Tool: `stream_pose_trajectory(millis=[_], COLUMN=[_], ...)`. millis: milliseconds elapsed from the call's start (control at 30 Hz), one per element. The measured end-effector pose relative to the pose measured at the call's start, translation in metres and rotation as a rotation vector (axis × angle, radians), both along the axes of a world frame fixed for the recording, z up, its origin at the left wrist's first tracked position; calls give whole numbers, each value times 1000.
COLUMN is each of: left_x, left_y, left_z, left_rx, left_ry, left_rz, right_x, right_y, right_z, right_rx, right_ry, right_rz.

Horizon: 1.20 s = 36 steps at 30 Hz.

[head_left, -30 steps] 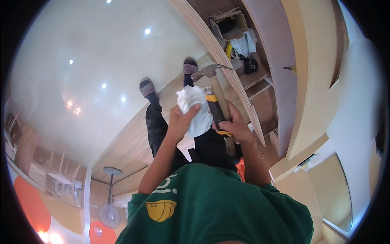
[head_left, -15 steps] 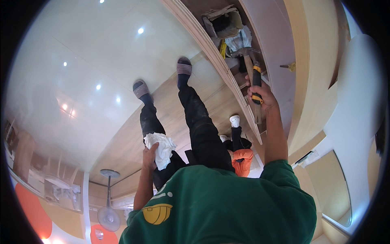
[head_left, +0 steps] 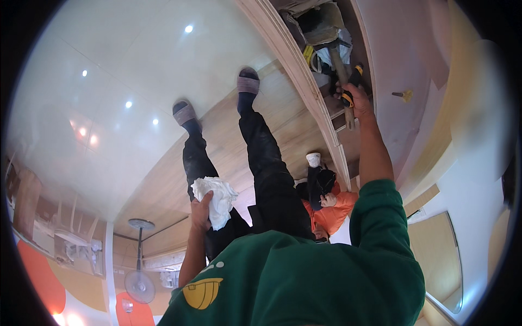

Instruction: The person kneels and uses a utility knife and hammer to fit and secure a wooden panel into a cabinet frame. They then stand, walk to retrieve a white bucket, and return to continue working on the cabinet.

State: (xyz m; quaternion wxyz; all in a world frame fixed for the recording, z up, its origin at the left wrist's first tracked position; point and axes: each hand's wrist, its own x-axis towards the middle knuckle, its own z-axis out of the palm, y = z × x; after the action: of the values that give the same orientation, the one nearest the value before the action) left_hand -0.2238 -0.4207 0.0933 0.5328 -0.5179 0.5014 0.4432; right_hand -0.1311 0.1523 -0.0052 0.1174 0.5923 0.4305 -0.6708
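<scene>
My right hand (head_left: pixel 359 102) is closed on a hammer (head_left: pixel 339 64) by its wooden handle. In the same grip is a tool with a black and yellow handle (head_left: pixel 356 76), whose kind I cannot make out. That hand is over a narrow wooden compartment (head_left: pixel 356 145); the hammer's head reaches toward a worn open box (head_left: pixel 321 26) there and is hard to see. Low by my left thigh, my left hand (head_left: pixel 201 211) grips a crumpled white cloth (head_left: pixel 219 202).
A yellow item (head_left: pixel 309 55) and a white wrapping lie by the box. The compartment's layered wooden edge (head_left: pixel 304 76) runs along its left. A small yellowish tool (head_left: pixel 403 96) lies on the pale surface to the right. Beyond my legs, a person in orange (head_left: pixel 333 217) bends low. A standing fan (head_left: pixel 140 285) is at lower left.
My right hand has moved farther forward over the compartment with the hammer and the black and yellow tool. The person in orange has shifted. My left hand keeps the cloth in place.
</scene>
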Motion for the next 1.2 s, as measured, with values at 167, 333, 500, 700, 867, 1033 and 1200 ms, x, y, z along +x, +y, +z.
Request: stream_pose_trajectory(millis=[167, 333, 500, 700, 867, 1033, 1200], left_x=[4, -3, 4, 4, 23, 6, 14], left_y=[-3, -4, -12, -8, -2, -20, -9], left_z=[-2, 3, -7, -7, -2, -13, -1], left_rx=[3, 41, -16, -46, -78, -56, -56], left_ry=[-11, 19, 64, 76, 82, 90, 77], left_rz=[-12, 15, -46, -111, -25, -88, 8], right_x=[-2, -8, 26, 7, -5, 39, -18], right_y=[-10, 4, -20, -72, 55, 88, 3], right_z=[6, -21, -29, 105, 91, 69, 88], right_rx=[144, 217, 1156, 1265, 1350, 981, 1325], right_ry=[67, -46, -577, -341, -722, -781, -440], right_rz=[-207, -32, 743, 568, 38, -242, 646])
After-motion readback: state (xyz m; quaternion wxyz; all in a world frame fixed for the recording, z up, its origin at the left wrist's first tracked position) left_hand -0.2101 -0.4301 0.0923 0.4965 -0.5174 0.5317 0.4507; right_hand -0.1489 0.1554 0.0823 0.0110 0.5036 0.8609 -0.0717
